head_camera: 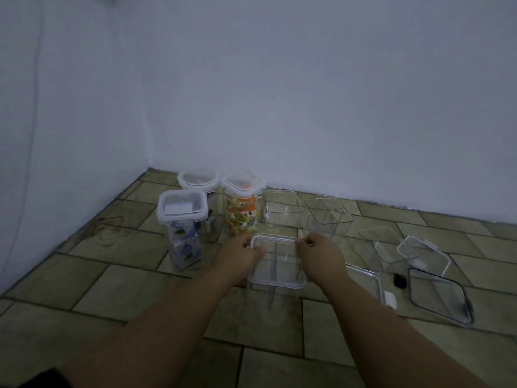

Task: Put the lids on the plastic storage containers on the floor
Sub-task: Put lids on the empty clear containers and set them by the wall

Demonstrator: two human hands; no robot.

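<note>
lid [275, 261] on clear container [272, 289] | left hand [242, 252], right hand [319, 254] curled on far corners | light, stiff, slick, likely brittle clips | press edges, latch flaps

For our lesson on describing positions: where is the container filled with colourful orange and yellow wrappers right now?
In the head view, the wrapper-filled container stands left of centre near the wall, between the round lidded container and an empty clear container.

I see two plain white walls [279, 93] meeting in a corner at the left of the frame, and below them a floor [126, 289] of beige rectangular tiles with dark joints, in dim bluish light.
</note>
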